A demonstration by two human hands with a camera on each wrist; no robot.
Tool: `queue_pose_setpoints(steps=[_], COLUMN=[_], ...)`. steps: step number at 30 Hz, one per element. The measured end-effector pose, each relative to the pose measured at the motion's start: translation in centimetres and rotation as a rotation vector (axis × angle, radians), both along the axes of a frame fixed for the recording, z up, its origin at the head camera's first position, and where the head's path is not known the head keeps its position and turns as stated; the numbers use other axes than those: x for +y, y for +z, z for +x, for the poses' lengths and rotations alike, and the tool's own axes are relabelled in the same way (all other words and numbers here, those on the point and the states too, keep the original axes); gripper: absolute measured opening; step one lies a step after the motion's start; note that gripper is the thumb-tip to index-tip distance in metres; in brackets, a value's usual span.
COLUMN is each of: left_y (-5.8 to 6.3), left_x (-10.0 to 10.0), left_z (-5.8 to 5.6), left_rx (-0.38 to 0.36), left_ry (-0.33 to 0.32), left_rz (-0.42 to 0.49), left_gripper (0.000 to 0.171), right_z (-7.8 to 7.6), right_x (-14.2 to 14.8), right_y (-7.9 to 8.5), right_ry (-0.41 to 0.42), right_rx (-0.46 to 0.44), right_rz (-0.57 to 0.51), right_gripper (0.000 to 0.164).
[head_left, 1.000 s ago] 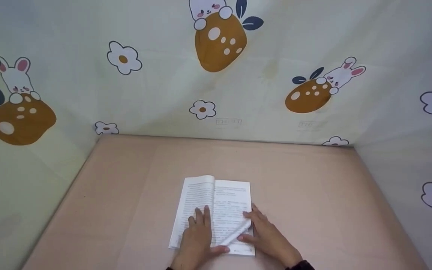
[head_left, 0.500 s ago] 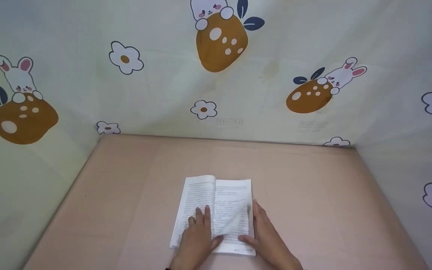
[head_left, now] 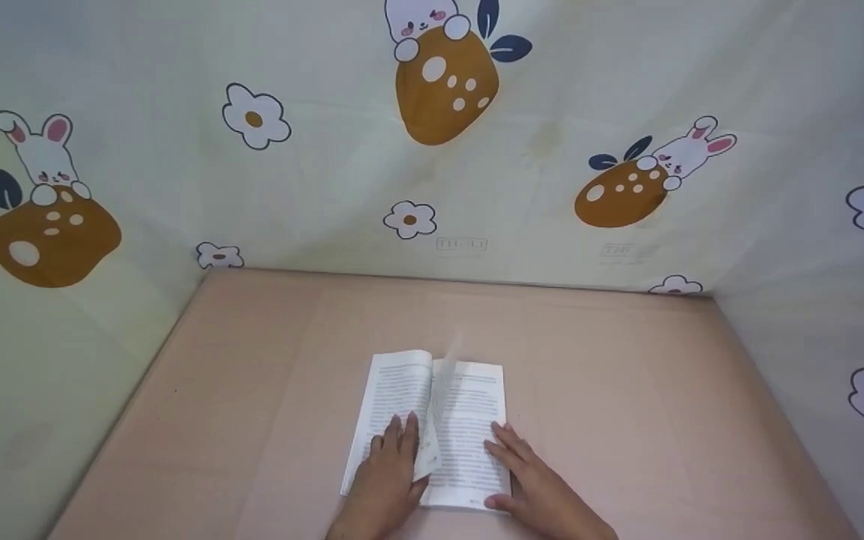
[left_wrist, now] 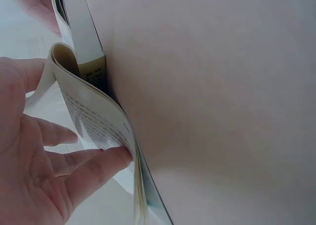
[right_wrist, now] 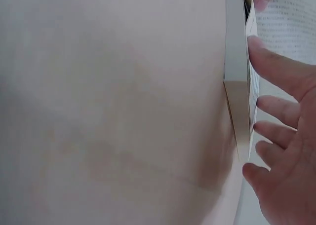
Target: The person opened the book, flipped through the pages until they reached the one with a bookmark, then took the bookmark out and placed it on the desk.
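Observation:
An open book (head_left: 471, 457) with printed pages lies on the table. One leaf (head_left: 438, 420) stands up near the spine, its upper end blurred and leaning left. My left hand (head_left: 387, 469) rests on the left page with fingers extended, its thumb by the foot of that leaf. In the left wrist view, pages bow up beside the thumb of the left hand (left_wrist: 44, 156). Along the right edge of the book, my right hand (head_left: 548, 484) touches the right page with thumb and fingertips. The right wrist view shows the right hand (right_wrist: 291, 156) spread at the book's thick page edge.
The book sits on a pinkish-beige table top (head_left: 267, 375). Pale cloth walls (head_left: 327, 150) with rabbits, flowers and brown fruit printed on them surround the table at the back and both sides.
The leaf that was curled up at the lower right has swung left and now stands near the spine. My right hand has shifted down the right edge, fingers now on the page.

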State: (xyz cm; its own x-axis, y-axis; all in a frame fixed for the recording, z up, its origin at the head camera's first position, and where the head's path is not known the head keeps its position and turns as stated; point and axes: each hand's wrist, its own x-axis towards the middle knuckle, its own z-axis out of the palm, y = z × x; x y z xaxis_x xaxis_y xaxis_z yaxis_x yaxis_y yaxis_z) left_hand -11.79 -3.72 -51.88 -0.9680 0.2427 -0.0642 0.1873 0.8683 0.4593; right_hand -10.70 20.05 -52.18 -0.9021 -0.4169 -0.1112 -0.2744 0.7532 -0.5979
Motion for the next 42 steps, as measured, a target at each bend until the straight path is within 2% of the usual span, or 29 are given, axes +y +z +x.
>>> queue_pose_setpoints(steps=[5, 11, 14, 18, 24, 26, 29, 35, 38, 40, 42], left_y=[0.1, 0.4, 0.6, 0.8, 1.0, 0.9, 1.0, 1.2, 1.1, 1.0, 0.8], left_x=[-0.3, -0.4, -0.6, -1.1, -2.1, -2.4, -2.8, -2.5, -2.1, -1.8, -1.6], left_z=[-0.3, -0.3, -0.2, 0.3, 0.3, 0.3, 0.2, -0.1, 0.1, 0.3, 0.5], left_rx=[-0.025, -0.056, -0.054, -0.057, -0.115, -0.117, -0.116, -0.165, -0.078, 0.007, 0.061], left_ry=[0.061, 0.106, 0.127, 0.171, 0.250, 0.265, 0.263, 0.297, 0.261, 0.188, 0.090], left_rz=[0.053, 0.113, 0.110, 0.075, 0.047, 0.054, 0.050, 0.067, 0.028, -0.025, -0.072], left_gripper=[0.062, 0.056, 0.050, 0.042, 0.032, 0.038, 0.056, 0.080, 0.085, 0.084, 0.081], right_z=[0.1, -0.4, -0.6, -0.8, -0.7, -0.7, -0.6, -0.7, -0.7, -0.7, -0.6], right_x=[0.6, 1.5, 1.6, 1.7, 1.9, 2.0, 2.0, 2.0, 2.0, 2.0, 1.9], right_y=[-0.4, -1.0, -1.2, -1.3, -1.3, -1.2, -1.0, -0.6, -0.7, -0.7, -0.7], right_ry=[0.031, 0.081, 0.096, 0.101, 0.088, 0.096, 0.096, 0.098, 0.097, 0.093, 0.089], right_rx=[-0.010, -0.019, -0.034, -0.040, -0.071, -0.073, -0.094, -0.137, -0.143, -0.149, -0.152], right_rz=[-0.033, -0.158, -0.210, -0.223, -0.215, -0.224, -0.239, -0.253, -0.255, -0.257, -0.257], right_gripper=[0.079, 0.076, 0.075, 0.075, 0.075, 0.075, 0.074, 0.074, 0.074, 0.074, 0.074])
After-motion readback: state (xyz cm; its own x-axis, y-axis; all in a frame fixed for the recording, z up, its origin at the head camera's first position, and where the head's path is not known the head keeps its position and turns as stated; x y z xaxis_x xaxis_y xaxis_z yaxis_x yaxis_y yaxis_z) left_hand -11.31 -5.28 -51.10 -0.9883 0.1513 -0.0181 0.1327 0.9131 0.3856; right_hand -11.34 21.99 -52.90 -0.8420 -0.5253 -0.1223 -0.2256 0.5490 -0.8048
